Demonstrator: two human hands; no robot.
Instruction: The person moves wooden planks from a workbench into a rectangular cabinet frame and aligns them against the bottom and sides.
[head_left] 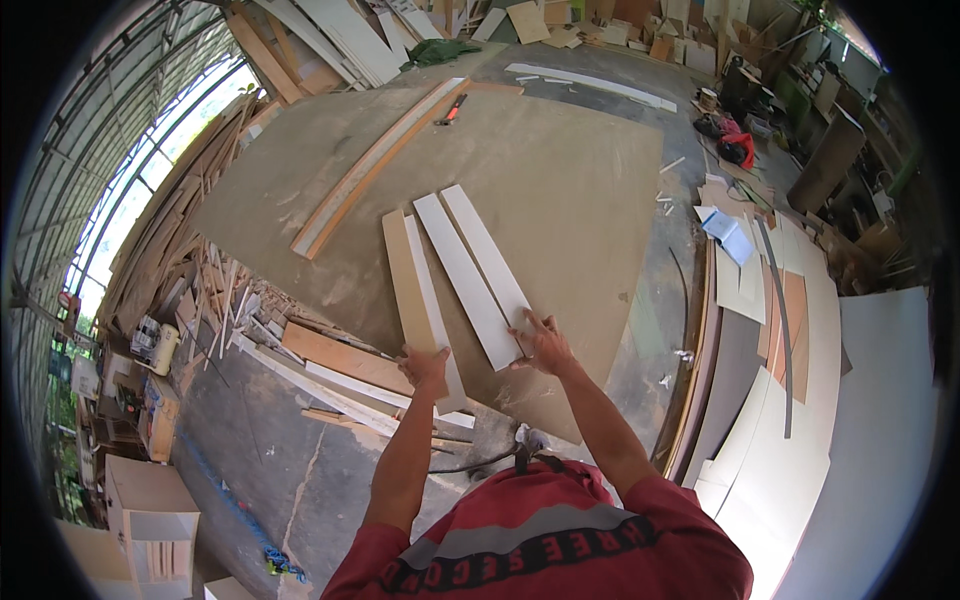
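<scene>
My left hand (427, 372) is closed round the near end of a narrow tan board (406, 285), its fingers wrapped over the edge. Just right of that board lies a thin white strip (432, 308), partly covered by it. My right hand (545, 345) grips the near end of a long white board (487, 245), with fingers on its top and the thumb by the corner of a second white board (460, 270). These two white boards lie almost parallel, a thin gap between them. All rest on a large brown sheet (570, 200).
A long wood-edged strip (380, 170) crosses the sheet at the far left, with an orange-and-black hand tool (452, 108) beside it. Offcuts (345, 360) lie at near left. Stacked panels (745, 440) stand on the right, and a blue rope (235, 505) lies on the floor.
</scene>
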